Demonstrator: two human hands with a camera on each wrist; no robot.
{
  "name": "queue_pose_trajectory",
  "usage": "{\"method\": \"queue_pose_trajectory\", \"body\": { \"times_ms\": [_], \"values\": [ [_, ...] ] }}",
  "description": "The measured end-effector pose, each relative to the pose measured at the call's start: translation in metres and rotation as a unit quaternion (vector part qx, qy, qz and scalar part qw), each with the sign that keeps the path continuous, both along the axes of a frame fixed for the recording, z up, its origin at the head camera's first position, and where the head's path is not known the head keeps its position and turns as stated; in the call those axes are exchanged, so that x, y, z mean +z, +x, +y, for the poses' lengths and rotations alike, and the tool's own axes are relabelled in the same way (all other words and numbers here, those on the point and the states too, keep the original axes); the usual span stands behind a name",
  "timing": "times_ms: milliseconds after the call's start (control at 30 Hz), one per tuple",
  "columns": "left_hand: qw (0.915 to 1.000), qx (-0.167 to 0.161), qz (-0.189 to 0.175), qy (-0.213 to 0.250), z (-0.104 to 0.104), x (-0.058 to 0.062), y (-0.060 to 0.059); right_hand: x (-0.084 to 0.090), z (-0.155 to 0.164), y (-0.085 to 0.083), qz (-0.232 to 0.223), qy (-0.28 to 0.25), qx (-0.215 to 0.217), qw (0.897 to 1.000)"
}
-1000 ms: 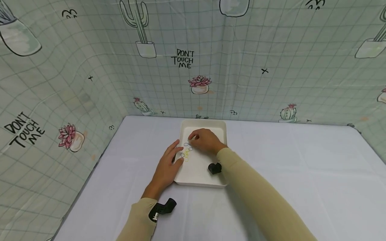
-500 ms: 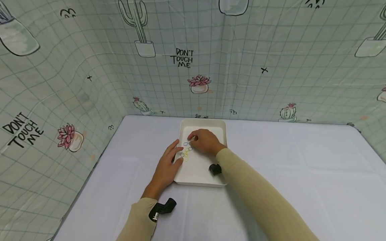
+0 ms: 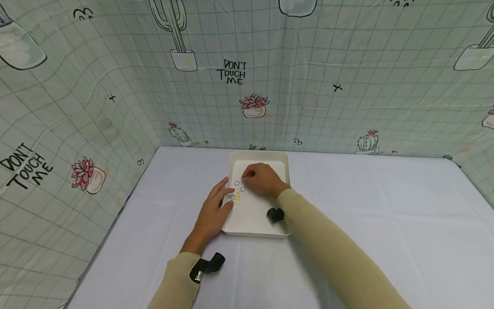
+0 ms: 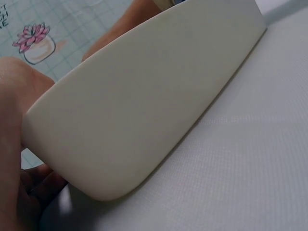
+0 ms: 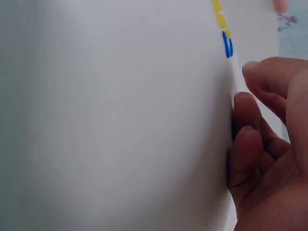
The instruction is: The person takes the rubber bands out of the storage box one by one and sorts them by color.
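A shallow white tray (image 3: 266, 229) lies on the table. My left hand (image 3: 210, 216) holds its left edge, with fingertips over the rim; in the left wrist view the outer wall (image 4: 144, 101) fills the middle, and darker fingers (image 4: 45, 185) show below it. Several small thin rings, yellow (image 3: 237, 202) and blue (image 3: 236, 183), lie in the tray's left part. My right hand (image 3: 264, 179) is over the tray, pinching a tiny ring, mostly hidden, between thumb and index finger. In the right wrist view a trace of blue shows at a fingertip, with a blue ring (image 5: 227, 44) lying beyond.
A white cloth (image 3: 366, 223) covers the table. Behind and to the left hangs a grid-patterned curtain (image 3: 308, 86) with cactus drawings. Black wrist camera mounts show on the left wrist (image 3: 208, 266) and by the right wrist (image 3: 275, 214).
The right hand's pinched fingertips have shifted only slightly over the tray. The left hand stays on the edge. The whole view has drifted up a little.
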State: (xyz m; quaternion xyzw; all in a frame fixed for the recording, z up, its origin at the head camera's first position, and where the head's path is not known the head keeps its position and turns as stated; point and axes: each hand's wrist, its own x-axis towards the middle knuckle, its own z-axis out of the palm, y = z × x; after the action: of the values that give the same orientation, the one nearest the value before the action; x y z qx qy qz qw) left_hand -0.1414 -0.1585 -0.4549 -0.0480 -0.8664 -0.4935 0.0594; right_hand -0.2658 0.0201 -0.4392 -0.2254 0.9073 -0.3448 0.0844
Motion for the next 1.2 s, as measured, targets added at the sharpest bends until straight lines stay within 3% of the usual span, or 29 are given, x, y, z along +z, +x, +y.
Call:
{"method": "queue_pose_trajectory", "body": {
  "times_ms": [267,633,733,967,1200],
  "values": [
    [1.0000,0.001,0.001,-0.002,0.000,-0.001,0.000,-0.001,0.001,-0.001,-0.026,-0.050,-0.048,0.997],
    [0.9999,-0.002,0.010,0.001,0.001,0.001,0.000,0.013,0.001,-0.003,-0.037,-0.164,-0.057,0.984],
    [1.0000,-0.001,0.005,-0.001,0.001,0.001,0.002,0.017,0.007,0.001,-0.055,-0.194,-0.065,0.977],
    [1.0000,0.006,0.000,-0.002,0.003,0.003,0.005,0.038,0.030,0.011,-0.100,-0.307,-0.076,0.944],
    [1.0000,0.006,0.004,-0.003,0.003,0.001,0.003,0.040,0.049,0.028,-0.107,-0.329,-0.086,0.934]
  ]
}}
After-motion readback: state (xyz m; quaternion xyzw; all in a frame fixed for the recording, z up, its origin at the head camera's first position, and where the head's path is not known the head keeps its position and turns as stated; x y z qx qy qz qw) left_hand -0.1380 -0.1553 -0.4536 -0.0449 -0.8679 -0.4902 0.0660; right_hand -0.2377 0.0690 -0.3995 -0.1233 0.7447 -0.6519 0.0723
